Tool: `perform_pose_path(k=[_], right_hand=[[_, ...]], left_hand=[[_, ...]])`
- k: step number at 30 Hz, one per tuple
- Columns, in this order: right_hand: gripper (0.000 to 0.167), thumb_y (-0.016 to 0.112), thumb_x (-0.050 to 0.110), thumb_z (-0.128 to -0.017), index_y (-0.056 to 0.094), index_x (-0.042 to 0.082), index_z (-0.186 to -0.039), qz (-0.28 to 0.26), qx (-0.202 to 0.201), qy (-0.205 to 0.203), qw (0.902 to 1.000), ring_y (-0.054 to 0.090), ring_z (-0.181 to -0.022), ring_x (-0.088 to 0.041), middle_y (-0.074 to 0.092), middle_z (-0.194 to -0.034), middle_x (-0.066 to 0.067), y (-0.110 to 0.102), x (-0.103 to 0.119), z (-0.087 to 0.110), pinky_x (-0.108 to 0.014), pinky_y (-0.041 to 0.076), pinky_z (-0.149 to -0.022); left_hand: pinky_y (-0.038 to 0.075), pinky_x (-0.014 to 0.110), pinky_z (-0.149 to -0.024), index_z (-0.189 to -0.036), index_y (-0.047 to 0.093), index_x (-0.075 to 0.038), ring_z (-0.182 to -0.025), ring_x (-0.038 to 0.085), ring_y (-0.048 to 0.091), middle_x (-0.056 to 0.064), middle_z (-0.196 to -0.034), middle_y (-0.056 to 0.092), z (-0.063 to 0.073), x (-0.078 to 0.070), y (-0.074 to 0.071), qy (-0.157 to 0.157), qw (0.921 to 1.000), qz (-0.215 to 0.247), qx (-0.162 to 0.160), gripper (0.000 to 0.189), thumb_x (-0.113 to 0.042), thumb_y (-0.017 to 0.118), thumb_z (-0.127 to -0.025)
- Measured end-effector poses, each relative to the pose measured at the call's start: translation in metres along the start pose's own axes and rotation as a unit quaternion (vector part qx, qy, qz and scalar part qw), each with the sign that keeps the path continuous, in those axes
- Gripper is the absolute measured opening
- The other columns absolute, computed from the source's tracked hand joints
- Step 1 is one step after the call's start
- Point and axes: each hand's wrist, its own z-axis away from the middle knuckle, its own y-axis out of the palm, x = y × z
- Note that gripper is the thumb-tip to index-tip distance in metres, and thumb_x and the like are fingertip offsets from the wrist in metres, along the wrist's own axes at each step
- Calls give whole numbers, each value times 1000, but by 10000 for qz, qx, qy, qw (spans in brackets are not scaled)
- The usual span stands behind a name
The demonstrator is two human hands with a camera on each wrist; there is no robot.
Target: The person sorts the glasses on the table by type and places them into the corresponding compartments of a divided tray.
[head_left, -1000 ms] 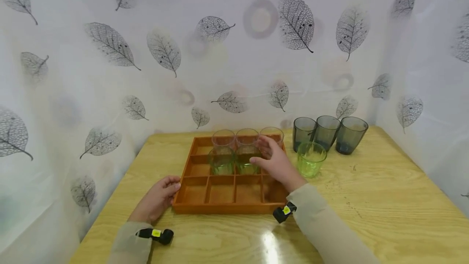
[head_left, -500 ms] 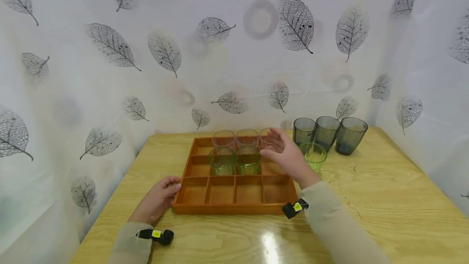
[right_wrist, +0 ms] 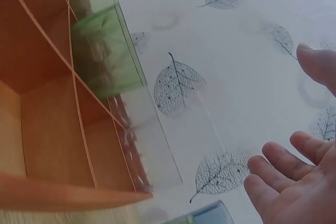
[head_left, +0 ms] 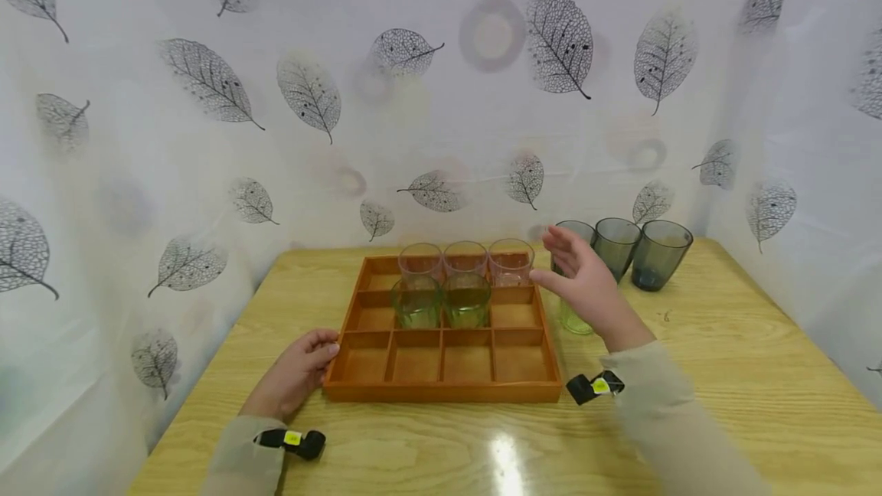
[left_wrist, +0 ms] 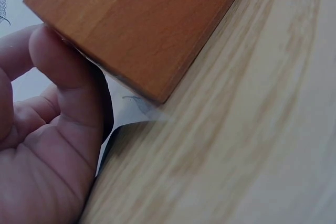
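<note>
A divided wooden tray [head_left: 441, 391] lies on the table, its outer wall [left_wrist: 142, 35] large in the left wrist view. My left hand [head_left: 296, 373] touches its left side, fingertips against the wood. Clear glasses [head_left: 511, 270] stand in the back row; two green glasses [head_left: 419, 308] [head_left: 467, 308] occupy the middle row. To the right of the tray my right hand [head_left: 586, 285] is raised, holding nothing. Its thumb and fingers [right_wrist: 273, 174] are spread apart. Behind this hand, another green glass [head_left: 573, 321] is mostly hidden.
Three dark grey glasses [head_left: 660, 255] stand at the table's back right, the leftmost partly covered by my right hand. A white leaf-print curtain [head_left: 441, 98] hangs behind and beside the wooden table [head_left: 723, 404].
My right hand has moved right, from over the tray's right-hand compartments to the green glass beside it, uncovering the rightmost clear glass. My left hand has stayed at the tray's side.
</note>
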Motion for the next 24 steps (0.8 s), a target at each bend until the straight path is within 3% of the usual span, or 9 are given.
perform_pose_path(k=[6,13,24], right_hand=[[89,72,39,-95,17,19,-163,36,-145,131,9998,26,-149,-27,29,-162,-9,-20,-7,12,-49,30,-115],[90,71,37,-96,15,18,-163,411,-485,145,9979,27,-149,-32,30,-162,-11,-39,-22,24,-50,27,-115],[98,71,43,-95,8,11,-163,583,-705,443,9948,20,-149,-40,22,-164,-16,-50,-57,34,-59,21,-115]], left_hand=[[46,25,-64,-131,43,1,-73,13,51,5,-102,53,0,-1,0,-36,10000,-32,-24,30,-15,52,-107],[46,25,-63,-132,43,3,-71,13,49,5,-101,52,1,-1,1,-17,10000,-38,-33,31,-14,52,-107],[46,25,-64,-132,43,3,-73,13,50,5,-101,52,2,-2,2,3,10000,-33,-52,32,-15,52,-107]])
